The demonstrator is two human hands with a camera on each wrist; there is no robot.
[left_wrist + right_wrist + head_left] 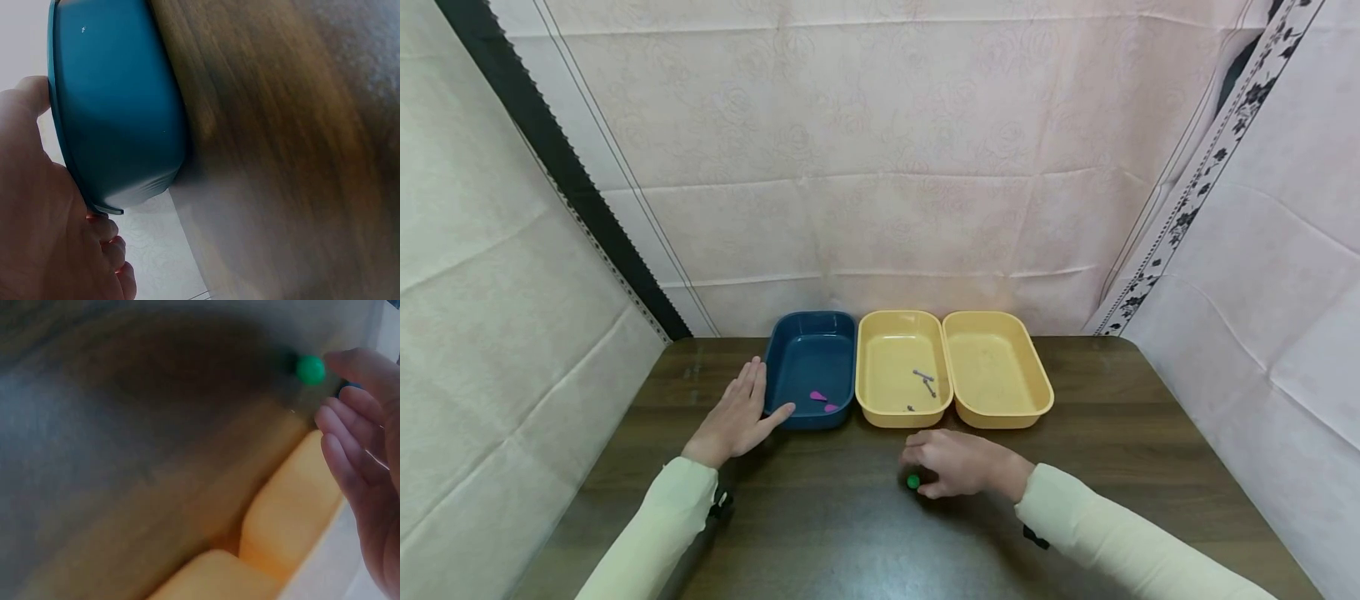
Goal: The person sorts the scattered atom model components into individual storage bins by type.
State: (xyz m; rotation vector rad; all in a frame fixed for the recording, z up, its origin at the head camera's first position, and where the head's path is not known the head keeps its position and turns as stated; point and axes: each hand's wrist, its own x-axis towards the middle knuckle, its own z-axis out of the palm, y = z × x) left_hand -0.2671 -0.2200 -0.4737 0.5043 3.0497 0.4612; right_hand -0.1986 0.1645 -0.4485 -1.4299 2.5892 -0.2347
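A small green ball (913,482) lies on the table just off the thumb of my right hand (961,463). In the right wrist view, a narrow gap shows between the green ball (310,370) and the loosely bent fingers (340,419). My left hand (737,417) lies with straight fingers along the left side of the blue tray (811,323), its thumb over the near rim. The left wrist view has the thumb of the left hand (56,206) at the tray's edge. Two magenta pieces (818,396) lie inside the blue tray.
A middle yellow tray (898,321) holds several small grey-purple pieces (923,376), some rod-like. Against it on the right stands another yellow tray (1000,367). The brown wooden table (820,533) runs back to a pale cloth wall (887,225), with cloth on both sides.
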